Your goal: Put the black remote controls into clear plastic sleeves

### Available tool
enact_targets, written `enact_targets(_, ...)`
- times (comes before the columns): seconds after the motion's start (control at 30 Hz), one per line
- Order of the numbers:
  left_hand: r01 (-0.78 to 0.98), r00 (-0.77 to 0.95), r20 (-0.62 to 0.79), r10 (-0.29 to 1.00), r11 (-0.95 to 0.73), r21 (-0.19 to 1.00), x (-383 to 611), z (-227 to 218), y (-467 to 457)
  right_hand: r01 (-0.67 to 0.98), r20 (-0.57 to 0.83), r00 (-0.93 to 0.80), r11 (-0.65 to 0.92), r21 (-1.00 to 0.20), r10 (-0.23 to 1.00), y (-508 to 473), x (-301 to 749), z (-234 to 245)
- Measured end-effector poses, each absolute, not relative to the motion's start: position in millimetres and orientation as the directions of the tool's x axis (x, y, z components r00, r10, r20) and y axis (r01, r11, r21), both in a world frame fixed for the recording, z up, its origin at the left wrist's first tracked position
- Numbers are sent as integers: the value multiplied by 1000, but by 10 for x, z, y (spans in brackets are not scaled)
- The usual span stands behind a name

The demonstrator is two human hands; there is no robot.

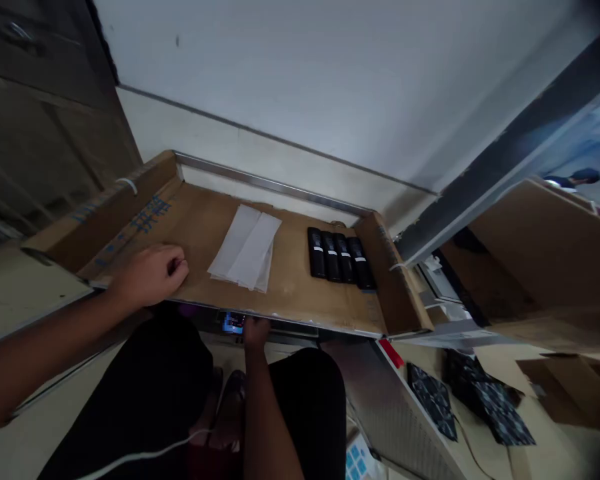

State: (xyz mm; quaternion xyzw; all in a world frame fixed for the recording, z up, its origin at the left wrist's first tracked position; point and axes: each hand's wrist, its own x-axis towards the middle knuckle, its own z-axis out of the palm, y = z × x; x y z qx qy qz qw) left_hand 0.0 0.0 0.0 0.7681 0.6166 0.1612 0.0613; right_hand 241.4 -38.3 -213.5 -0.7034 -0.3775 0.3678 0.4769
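My left hand [150, 275] rests on the near left part of a cardboard-covered work surface [300, 293], fingers curled into a loose fist; nothing shows in it. My right hand [256, 331] reaches under the front edge of the surface, next to a small device with a blue-lit display [233, 323]; its fingers are hidden. On the cardboard lie a few white plastic sleeves [247, 248] in the middle and a row of several black remote-like devices [341, 258] to the right.
Cardboard flaps [100, 213] stand up at both ends of the surface. A white wall lies behind. To the right are a metal frame [505, 153], cardboard boxes [540, 267] and dark patterned pads [485, 393]. My legs in dark trousers and a white cable [145, 457] are below.
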Motion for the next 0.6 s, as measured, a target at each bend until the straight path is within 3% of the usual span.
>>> enact_targets(0.1,931,211,153,965,-246,269,15,33,-5,327,-209,447,-377,-867,870,-631,2301,-1835)
enact_targets(0.17,936,213,134,968,-241,256,25,50,-7,440,-198,371,-360,-823,907,-923,2220,-1486)
enact_targets(0.23,939,209,125,970,-235,252,29,51,-4,489,-109,193,-192,-851,975,-1266,2201,-1037)
enact_targets(0.33,936,224,134,965,-251,245,31,37,3,462,228,-81,239,-854,970,-1563,2375,-300)
enact_targets(0.37,936,230,133,964,-257,242,32,35,3,480,359,-85,354,-803,929,-1533,2478,-82)
enact_targets(0.43,937,231,132,964,-257,238,38,43,0,586,524,-33,441,-680,851,-1266,2696,247)
enact_targets(0.5,938,218,124,968,-243,246,50,65,-6,701,527,-37,398,-591,849,-838,2861,389)
enact_targets(0.6,939,200,112,973,-223,262,64,95,-10,708,441,-184,430,-560,878,-294,2922,288)
